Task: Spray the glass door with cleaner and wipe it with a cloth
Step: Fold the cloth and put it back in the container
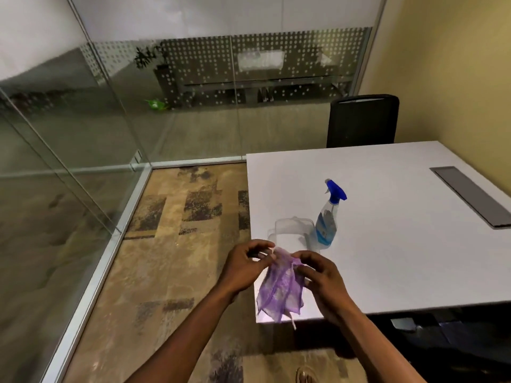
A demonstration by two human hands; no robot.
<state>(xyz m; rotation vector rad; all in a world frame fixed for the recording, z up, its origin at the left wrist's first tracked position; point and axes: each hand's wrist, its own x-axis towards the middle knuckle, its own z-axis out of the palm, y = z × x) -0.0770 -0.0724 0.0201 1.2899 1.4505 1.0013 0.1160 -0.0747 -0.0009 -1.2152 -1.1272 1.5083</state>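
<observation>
A thin purple cloth [280, 290] hangs between both my hands over the near left corner of the white table [401, 244]. My left hand [244, 268] pinches its top left edge and my right hand [322, 277] pinches the top right. A clear spray bottle [327, 223] with a blue trigger head and blue liquid stands upright on the table just beyond my hands. The glass walls and door [83, 139] run along the left and the far side, with a dotted frosted band on the far panes.
A clear plastic container [290, 229] sits beside the bottle. A black chair [363, 121] stands behind the table. A grey cable hatch [470, 196] lies in the tabletop at right. Patterned brown carpet [177, 244] covers the floor between table and glass.
</observation>
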